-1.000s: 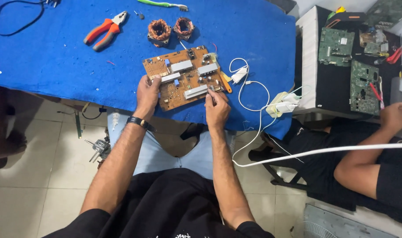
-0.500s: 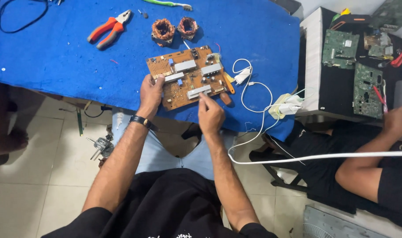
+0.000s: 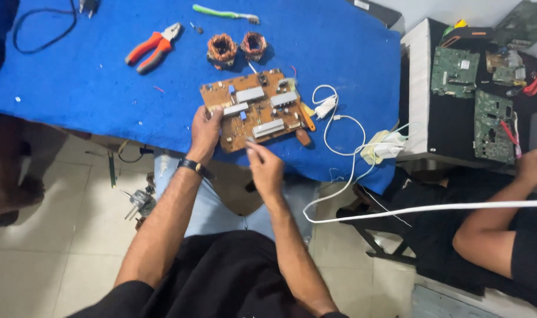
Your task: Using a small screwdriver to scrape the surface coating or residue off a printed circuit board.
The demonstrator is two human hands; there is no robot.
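1. Blue felt-like cloth (image 3: pixel 74 88) covers the worktable; pale floor tiles (image 3: pixel 38 259) show below its near edge.
2. On the cloth lies a brown rectangular circuit board (image 3: pixel 253 109), tilted, studded with grey metal heat sinks and small parts.
3. The left hand (image 3: pixel 205 131) grips the board's near left corner, thumb on top, fingers closed around the edge.
4. The right hand (image 3: pixel 265 166) hovers just off the board's near edge, fingertips pinched narrowly together; whether they hold anything cannot be told.
5. Beyond the left hand, well apart, lie orange-handled pliers (image 3: pixel 152 47) and two round copper wire coils (image 3: pixel 238 47).
6. Right of the right hand, a white cable with adapter (image 3: pixel 325 108) loops across the cloth.
7. Farther right, a seated person's arm (image 3: pixel 498 200) rests near green circuit boards (image 3: pixel 491 126).
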